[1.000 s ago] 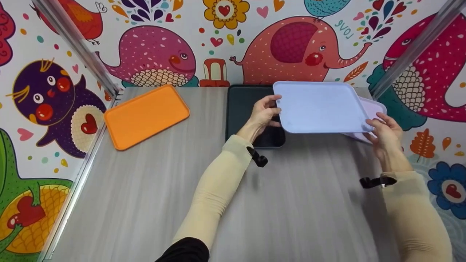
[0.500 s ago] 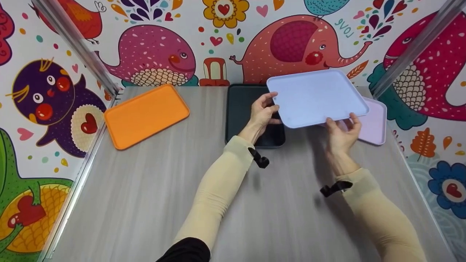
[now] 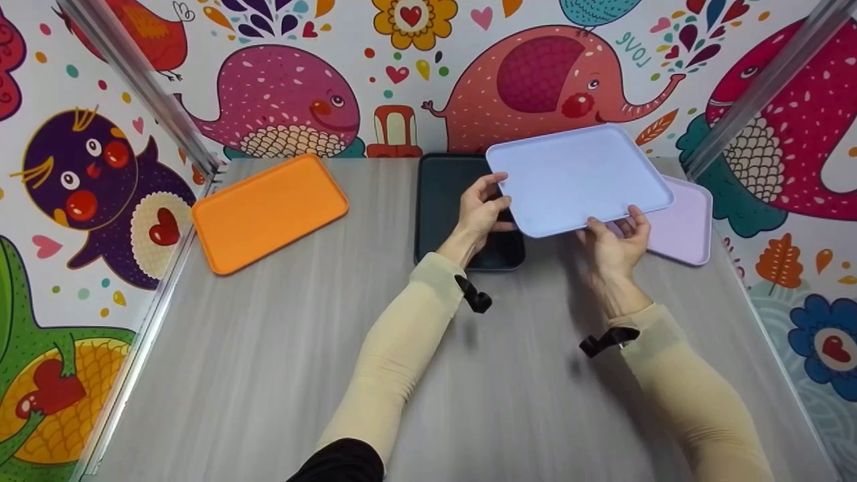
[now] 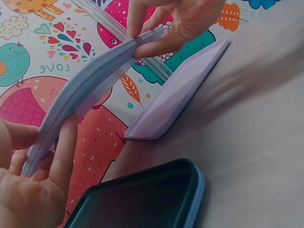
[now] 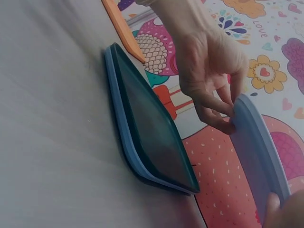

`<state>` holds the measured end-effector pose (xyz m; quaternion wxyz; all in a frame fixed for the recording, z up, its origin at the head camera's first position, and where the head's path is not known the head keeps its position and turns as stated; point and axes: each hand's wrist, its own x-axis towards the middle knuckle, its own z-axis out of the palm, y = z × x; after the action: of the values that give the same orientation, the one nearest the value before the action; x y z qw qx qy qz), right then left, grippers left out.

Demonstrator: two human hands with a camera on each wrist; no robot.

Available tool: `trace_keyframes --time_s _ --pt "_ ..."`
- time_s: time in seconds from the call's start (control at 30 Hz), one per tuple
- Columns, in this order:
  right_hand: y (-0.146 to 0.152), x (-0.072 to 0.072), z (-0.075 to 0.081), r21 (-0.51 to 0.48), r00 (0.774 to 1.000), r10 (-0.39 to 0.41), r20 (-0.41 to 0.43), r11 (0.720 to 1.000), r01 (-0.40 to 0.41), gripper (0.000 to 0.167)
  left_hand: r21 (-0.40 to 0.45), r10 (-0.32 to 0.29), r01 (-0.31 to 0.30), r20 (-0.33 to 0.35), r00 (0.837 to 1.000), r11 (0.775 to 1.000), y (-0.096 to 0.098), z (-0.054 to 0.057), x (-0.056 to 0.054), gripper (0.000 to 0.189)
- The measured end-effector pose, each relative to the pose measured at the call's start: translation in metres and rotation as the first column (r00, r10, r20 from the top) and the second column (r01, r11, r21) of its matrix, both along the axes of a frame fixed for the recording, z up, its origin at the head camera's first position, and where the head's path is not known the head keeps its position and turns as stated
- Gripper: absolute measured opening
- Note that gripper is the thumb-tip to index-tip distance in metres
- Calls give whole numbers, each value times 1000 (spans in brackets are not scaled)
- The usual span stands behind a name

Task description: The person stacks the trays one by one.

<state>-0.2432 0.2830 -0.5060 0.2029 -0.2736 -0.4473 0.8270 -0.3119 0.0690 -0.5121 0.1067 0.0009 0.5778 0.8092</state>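
Note:
A light blue rectangular tray is held up above the table, tilted. My left hand pinches its left edge between thumb and fingers. At the tray's near edge, toward the right corner, my right hand grips it with the thumb and fingers. Below and to the left lies a dark green tray, partly covered by my left hand and the raised tray. The right wrist view shows this dark tray stacked on a blue tray. A pale lilac tray lies behind my right hand, partly hidden.
An orange tray lies angled at the table's back left. The grey wood-grain table meets a wall with cartoon animals at the back. Metal posts stand at both back corners.
My right hand has shifted left from the tray's right corner along its near edge. The light blue tray has turned slightly and its far side has risen, uncovering more of the lilac tray.

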Motion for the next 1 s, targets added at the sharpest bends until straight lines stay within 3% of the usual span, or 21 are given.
trace_keyframes --time_s 0.2,0.37,0.5,0.6,0.77,0.9,1.0 --pt "15 0 2 8 997 53 48 999 -54 83 30 -30 29 35 999 999 -9 2 -3 53" --pt "25 6 0 -11 993 109 34 994 -108 77 60 -59 55 72 996 997 -37 7 -20 52" --pt "32 10 -1 -11 980 200 -14 980 -201 70 45 -158 155 77 984 987 -65 16 -37 43" --pt "36 10 -3 4 956 291 -44 957 -291 67 0 -270 270 73 960 963 -84 24 -46 42" --pt "42 10 -9 44 897 439 -47 898 -437 69 -84 -427 435 93 899 897 -106 36 -54 54" --pt "44 8 -15 97 853 520 -40 852 -514 71 -106 -490 505 143 860 856 -113 39 -55 60" --pt "44 5 -19 152 824 565 -32 818 -555 72 -115 -501 520 160 851 846 -117 37 -55 64"
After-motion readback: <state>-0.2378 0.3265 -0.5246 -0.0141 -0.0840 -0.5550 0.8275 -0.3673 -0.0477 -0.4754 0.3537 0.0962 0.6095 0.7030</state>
